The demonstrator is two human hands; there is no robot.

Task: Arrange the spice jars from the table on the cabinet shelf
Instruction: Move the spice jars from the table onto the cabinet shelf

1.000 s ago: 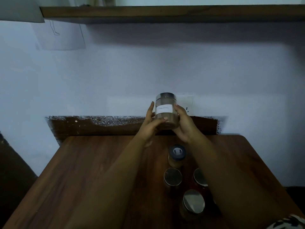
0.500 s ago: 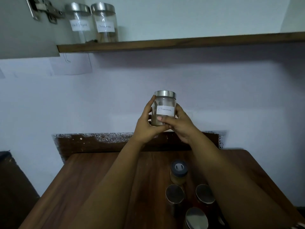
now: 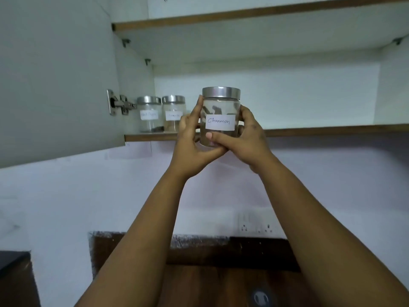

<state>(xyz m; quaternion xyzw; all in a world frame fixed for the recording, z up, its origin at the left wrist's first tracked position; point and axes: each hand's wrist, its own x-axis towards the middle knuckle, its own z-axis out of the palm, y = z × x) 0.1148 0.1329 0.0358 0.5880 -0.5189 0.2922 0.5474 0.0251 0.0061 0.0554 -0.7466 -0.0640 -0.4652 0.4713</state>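
Cinnamon jar (image 3: 220,117): clear glass, metal screw lid, white label reading "Cinnamon" facing the camera; upright, held in the air between both hands, in front of the front edge of the lower shelf, touching no surface.
Left hand (image 3: 192,138): grasping the cinnamon jar; fingers run up the jar's left side to just under the lid, thumb crosses beneath the jar's base.
Right hand (image 3: 244,138): grasping the cinnamon jar; fingers wrap the right side and back, thumb lies across the lower front, just under the label.
Jar relative to hands: enclosed on the left, right and underside; lid and label remain uncovered.
Lower shelf (image 3: 321,130): wood-edged board inside the open cabinet; the jar's bottom sits lower in view than its front edge, the lid above it.
Black pepper jar (image 3: 149,114): standing upright at the left end of the lower shelf, next to the cabinet wall.
Second shelf jar (image 3: 173,113): upright, just beside the black pepper jar on its right; label illegible; the left hand partly overlaps it in view.
Cabinet door (image 3: 55,74): swung open at the left, hinge (image 3: 120,105) visible.
Table (image 3: 221,284): dark wood, below the arms; one dark-lidded jar (image 3: 261,297) near the bottom edge of view.
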